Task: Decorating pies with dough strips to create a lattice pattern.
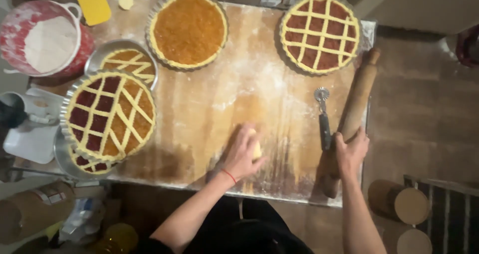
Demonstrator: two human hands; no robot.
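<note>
Four tarts ring the floured wooden board [224, 104] — a plain orange-filled one [188, 28] at the top, a latticed red one [320, 32] at top right, and a large latticed one [110, 115] at left stacked over others; a pastry wheel [323, 115] lies just beside the rolling pin [353, 117]. The left hand [242, 154] presses palm-down, fingers curled over a pale lump of dough [256, 148] near the board's front edge; the right hand [351, 153] is wrapped around the rolling pin's lower end.
</note>
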